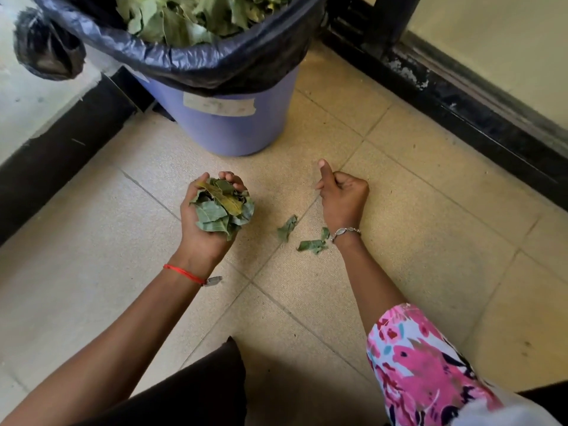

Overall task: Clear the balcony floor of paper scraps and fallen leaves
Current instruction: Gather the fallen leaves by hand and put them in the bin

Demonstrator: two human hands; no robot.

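Observation:
My left hand [201, 222] is palm up, its fingers curled round a handful of green and yellow leaves [222, 206], a little in front of the bin. My right hand [342, 195] hovers over the tiled floor [415, 210] with fingers curled and thumb sticking out; nothing shows in it. A few torn green leaf pieces [287, 228] lie on the floor between my hands, and more leaf pieces [313, 244] lie beside my right wrist. A purple bin [233, 124] lined with a black bag [199, 66] stands ahead, with green leaves [190, 16] piled inside.
A black skirting [55, 155] runs along the left wall. A dark door frame and threshold [461, 96] run along the right. My knees in dark cloth [196, 392] are at the bottom edge.

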